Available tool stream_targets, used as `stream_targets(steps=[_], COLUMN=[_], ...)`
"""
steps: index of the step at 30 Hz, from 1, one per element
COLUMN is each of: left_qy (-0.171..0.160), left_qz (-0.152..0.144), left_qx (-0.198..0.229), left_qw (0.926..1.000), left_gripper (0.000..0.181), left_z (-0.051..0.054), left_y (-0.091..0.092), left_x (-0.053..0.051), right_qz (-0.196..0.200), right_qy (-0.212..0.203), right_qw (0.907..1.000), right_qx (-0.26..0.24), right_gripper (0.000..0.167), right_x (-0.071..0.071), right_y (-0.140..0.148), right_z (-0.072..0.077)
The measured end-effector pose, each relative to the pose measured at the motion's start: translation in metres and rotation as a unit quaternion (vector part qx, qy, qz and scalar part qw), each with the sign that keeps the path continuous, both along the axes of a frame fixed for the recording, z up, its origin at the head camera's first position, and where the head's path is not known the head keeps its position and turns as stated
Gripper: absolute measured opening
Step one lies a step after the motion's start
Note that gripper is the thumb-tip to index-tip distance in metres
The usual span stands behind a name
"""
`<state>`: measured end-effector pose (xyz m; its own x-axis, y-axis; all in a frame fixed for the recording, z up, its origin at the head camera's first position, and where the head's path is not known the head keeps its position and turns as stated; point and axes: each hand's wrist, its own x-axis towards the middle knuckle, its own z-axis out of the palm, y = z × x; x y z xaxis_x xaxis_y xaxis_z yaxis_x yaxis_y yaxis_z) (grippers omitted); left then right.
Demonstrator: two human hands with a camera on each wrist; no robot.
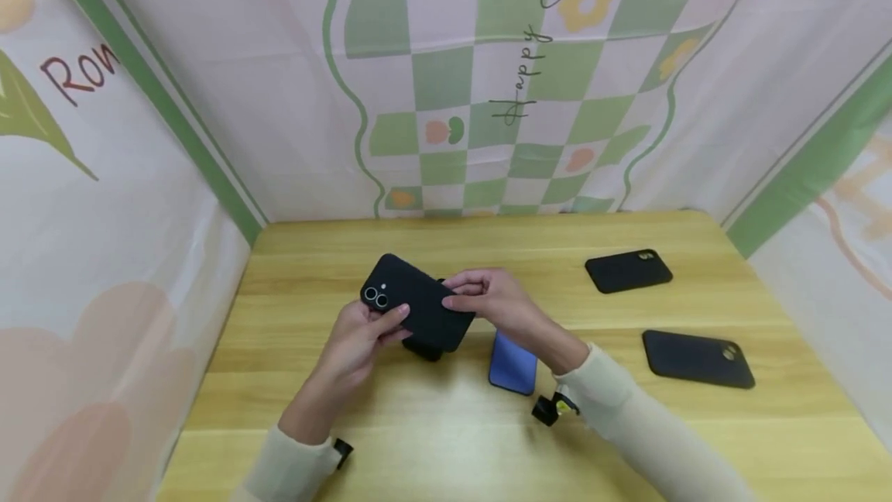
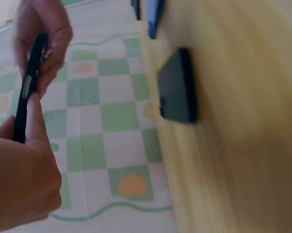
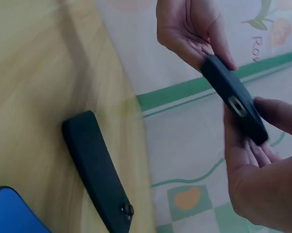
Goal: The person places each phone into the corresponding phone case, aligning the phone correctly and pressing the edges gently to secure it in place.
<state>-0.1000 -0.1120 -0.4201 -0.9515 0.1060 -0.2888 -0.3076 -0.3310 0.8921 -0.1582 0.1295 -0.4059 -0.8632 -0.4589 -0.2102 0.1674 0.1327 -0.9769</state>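
A phone in a black case (image 1: 421, 308), two camera lenses at its upper left corner, is held tilted above the table between both hands. My left hand (image 1: 358, 338) grips the lens end, its thumb flat across the back. At the opposite end my right hand (image 1: 496, 299) pinches the case between thumb and fingers. In the right wrist view, a port opening shows on the short edge of the case (image 3: 235, 104). Beneath the held phone lies another black phone-shaped object (image 2: 177, 87), mostly hidden in the head view. A blue phone-shaped slab (image 1: 513, 366) lies below the right hand.
Two black phone cases with camera cutouts lie on the right of the wooden table (image 1: 293, 378): one farther back (image 1: 627, 273), one nearer (image 1: 697, 359). Patterned cloth (image 1: 446, 76) hangs behind the table and at both sides. Small black devices (image 1: 547, 410) sit on the wrists.
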Motion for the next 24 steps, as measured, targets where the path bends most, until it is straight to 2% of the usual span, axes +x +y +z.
stream_targets(steps=[2, 4, 10, 15, 21, 24], left_qy=[-0.001, 0.006, 0.027, 0.021, 0.002, -0.013], left_qz=[-0.022, -0.050, -0.127, -0.160, -0.185, -0.205], left_qx=[-0.013, -0.033, -0.091, -0.122, -0.121, -0.129], left_qw=[0.9997, 0.9982, 0.9873, 0.9794, 0.9752, 0.9702], left_gripper=[0.043, 0.044, 0.045, 0.039, 0.035, 0.033], left_z=[-0.003, -0.005, -0.012, -0.020, -0.032, -0.039], left_y=[-0.009, -0.018, -0.046, -0.068, -0.086, -0.094], left_x=[0.002, 0.004, 0.008, 0.012, 0.014, 0.014], right_qz=[0.031, 0.060, 0.114, 0.144, 0.166, 0.181], right_qy=[0.014, 0.019, 0.008, 0.002, 0.010, 0.007], right_qw=[0.9988, 0.9967, 0.9927, 0.9890, 0.9850, 0.9821], right_qx=[0.035, 0.050, 0.038, 0.035, 0.044, 0.050], right_gripper=[0.034, 0.033, 0.027, 0.028, 0.025, 0.024], right_x=[-0.001, -0.001, 0.004, 0.011, 0.019, 0.024], right_y=[-0.005, -0.011, -0.031, -0.048, -0.065, -0.072], right_z=[0.002, 0.001, -0.012, -0.025, -0.041, -0.049])
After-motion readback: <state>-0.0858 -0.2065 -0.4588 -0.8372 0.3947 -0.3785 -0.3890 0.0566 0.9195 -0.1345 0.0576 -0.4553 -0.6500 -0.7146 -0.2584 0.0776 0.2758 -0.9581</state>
